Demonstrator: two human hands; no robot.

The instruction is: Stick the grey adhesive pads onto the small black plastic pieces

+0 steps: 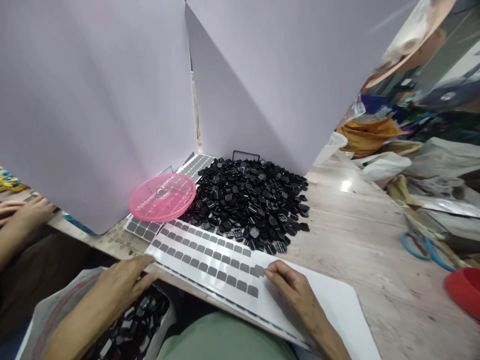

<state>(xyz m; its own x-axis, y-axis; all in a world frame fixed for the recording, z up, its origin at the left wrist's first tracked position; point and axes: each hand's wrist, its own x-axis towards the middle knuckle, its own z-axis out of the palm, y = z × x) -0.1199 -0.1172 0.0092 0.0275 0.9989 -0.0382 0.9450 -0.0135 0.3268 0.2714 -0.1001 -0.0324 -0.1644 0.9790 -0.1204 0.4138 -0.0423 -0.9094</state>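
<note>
A white sheet (330, 300) carrying rows of grey square stickers (210, 260) lies at the table's near edge. My left hand (120, 282) rests flat on the sheet's left corner, fingers stretched out. My right hand (290, 285) pinches at a grey sticker (258, 271) at the end of a row, fingertips pressed together. Behind the sheet is a heap of small black plastic parts (247, 200). A bag in my lap (135, 320) holds more black parts.
A pink plastic basket (163, 197) sits on more sticker sheets (195, 165) left of the heap. White partition boards (262, 75) stand behind. Another person's hand (26, 212) is at far left. Blue-handled scissors (423, 247), a red bowl (465, 290) and bags lie right.
</note>
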